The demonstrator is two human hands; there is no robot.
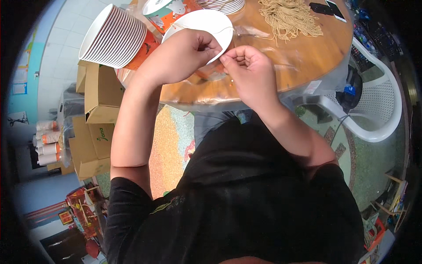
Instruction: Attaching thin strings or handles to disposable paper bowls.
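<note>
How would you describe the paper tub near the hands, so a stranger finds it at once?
Begin with the brown table at the top of the picture, then find the long stack of tubs on its left side. Right of that stack, the paper tub shows its white mouth. Unlike its neighbours, it has the left hand at its rim.
</note>
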